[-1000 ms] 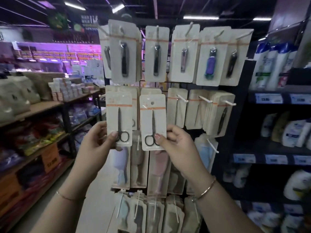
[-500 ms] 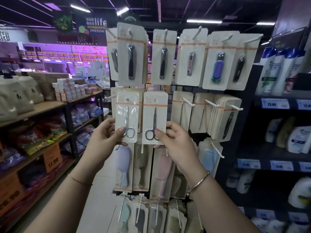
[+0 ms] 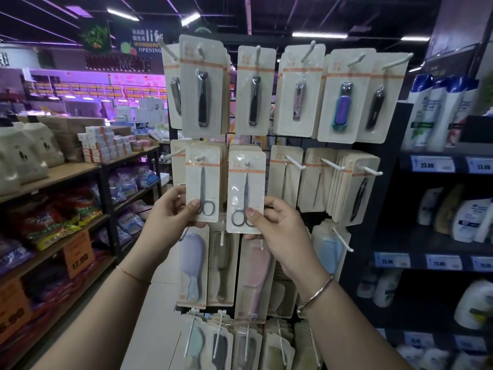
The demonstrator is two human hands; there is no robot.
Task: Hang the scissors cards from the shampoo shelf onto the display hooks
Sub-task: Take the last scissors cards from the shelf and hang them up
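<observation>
Head view: left hand (image 3: 170,217) pinching left card (image 3: 203,182), right hand (image 3: 280,228) pinching right card (image 3: 246,193), bottom corners. Light, stiff, slick blister; likely best gripped low, hole free for hooks (image 3: 199,157).

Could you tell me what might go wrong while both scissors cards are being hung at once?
Each hand pinches only a card's bottom edge, so the right hand may let the right scissors card swing off its hook tip. The left hand could push the left scissors card askew, and neighbouring hooks jut out near the knuckles.
</observation>
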